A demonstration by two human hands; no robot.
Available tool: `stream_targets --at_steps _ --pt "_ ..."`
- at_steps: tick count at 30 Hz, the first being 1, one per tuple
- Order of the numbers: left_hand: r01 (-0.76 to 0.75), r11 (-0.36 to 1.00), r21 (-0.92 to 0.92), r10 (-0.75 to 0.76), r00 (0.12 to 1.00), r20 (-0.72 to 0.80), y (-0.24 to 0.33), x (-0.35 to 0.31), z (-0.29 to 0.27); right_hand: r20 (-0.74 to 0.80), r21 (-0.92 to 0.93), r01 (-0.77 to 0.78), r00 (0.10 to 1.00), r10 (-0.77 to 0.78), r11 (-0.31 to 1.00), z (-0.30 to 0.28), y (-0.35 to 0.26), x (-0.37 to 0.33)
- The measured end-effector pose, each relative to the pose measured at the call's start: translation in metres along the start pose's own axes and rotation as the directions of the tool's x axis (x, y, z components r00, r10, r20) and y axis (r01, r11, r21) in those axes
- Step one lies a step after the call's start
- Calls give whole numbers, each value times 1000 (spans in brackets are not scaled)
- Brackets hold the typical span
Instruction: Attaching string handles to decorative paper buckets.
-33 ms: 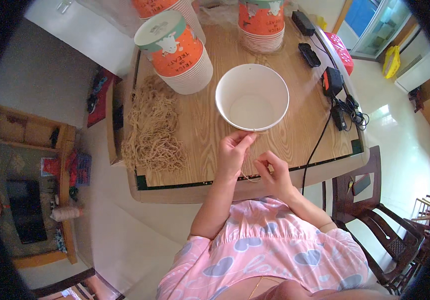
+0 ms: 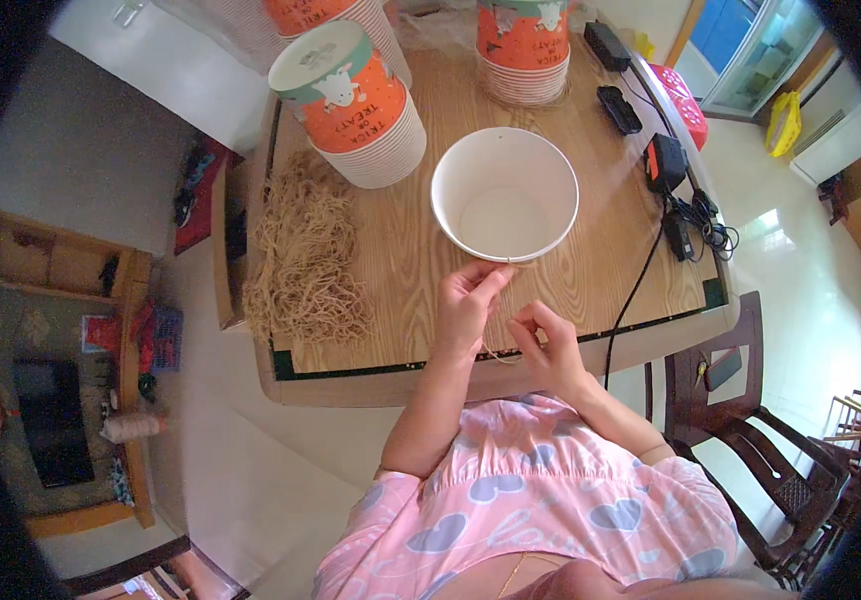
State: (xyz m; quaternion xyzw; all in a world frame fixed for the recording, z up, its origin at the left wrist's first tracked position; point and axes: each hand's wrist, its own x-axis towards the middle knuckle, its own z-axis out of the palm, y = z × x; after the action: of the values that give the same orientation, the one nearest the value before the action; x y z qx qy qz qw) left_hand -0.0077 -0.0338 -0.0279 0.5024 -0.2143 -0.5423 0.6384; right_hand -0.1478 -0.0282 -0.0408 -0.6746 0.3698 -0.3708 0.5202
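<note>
A white paper bucket [image 2: 511, 205] stands on the wooden table in front of me, its open top toward me. At its near rim my left hand [image 2: 468, 305] pinches a thin tan cord at a small hole. The cord [image 2: 494, 354] hangs in a loop between my hands. My right hand [image 2: 548, 345], just right of the left and lower, has thumb and forefinger pinched together on the cord; the exact grip point is hard to see. To the left lies a heap of tan cords [image 2: 311, 265].
Upside-down stacks of orange-and-green printed buckets [image 2: 356, 110] and more buckets [image 2: 524, 50] stand at the back. On the right are a black power adapter [image 2: 665, 163], tangled cables [image 2: 706, 225] and a black tray-like item [image 2: 619, 110]. A dark wooden chair [image 2: 751, 430] stands at the table's right corner.
</note>
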Motion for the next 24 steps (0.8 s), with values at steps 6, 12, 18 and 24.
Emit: stream_targets --at_steps 6,12,18,24 --pt "71 997 -25 -71 997 -18 -7 6 0 -1 6 9 1000 -9 1000 0 6 3" --pt "-15 996 92 22 997 -71 -4 -2 6 -2 -12 -67 998 67 998 1 16 6" --pt "-22 998 55 24 999 -38 -3 -2 3 -15 -72 -31 999 30 997 2 21 6" --pt "-55 998 37 58 996 -74 -3 1 6 45 -152 100 995 -94 983 -1 15 5"
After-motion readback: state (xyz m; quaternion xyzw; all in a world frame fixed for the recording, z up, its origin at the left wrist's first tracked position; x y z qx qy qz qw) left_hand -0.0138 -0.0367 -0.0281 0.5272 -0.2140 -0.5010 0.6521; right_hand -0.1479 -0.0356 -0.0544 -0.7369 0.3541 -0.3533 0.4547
